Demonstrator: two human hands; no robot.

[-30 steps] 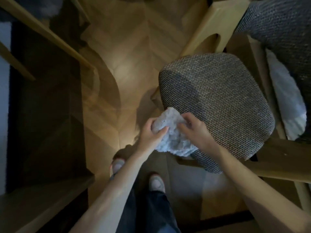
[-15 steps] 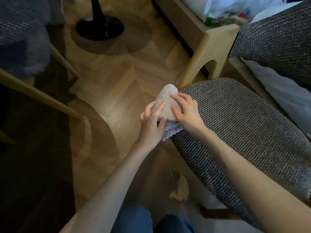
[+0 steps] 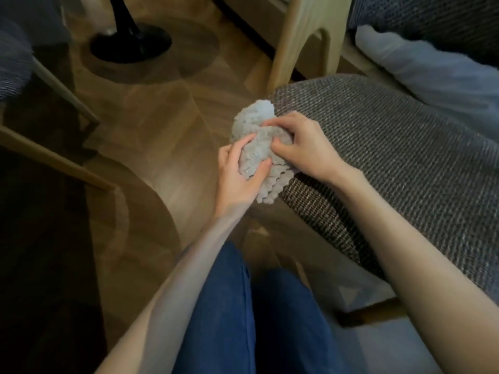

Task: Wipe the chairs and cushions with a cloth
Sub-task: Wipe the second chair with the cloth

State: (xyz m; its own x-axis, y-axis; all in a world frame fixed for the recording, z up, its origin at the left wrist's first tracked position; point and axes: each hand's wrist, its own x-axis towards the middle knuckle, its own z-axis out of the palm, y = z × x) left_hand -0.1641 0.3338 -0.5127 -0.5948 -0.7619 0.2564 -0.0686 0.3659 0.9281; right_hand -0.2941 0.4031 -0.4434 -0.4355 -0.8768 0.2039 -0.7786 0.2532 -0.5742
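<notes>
A fluffy pale grey cloth is bunched up at the left edge of a grey woven seat cushion. My left hand grips the cloth from below, thumb and fingers curled round it. Over its right side my right hand pinches the cloth with bent fingers, resting against the cushion's edge. The cushion lies on a light wooden chair, whose curved leg rises behind the cloth.
A black round stand base sits on the wooden floor at the upper left. A glass table edge with wooden legs lies to the left. A white pillow and another grey cushion are at upper right. My blue trouser legs are below.
The view has lowered and come closer to the cushion. Both hands have bunched the cloth tighter at the cushion's left edge, the left hand now cupping it from beneath.
</notes>
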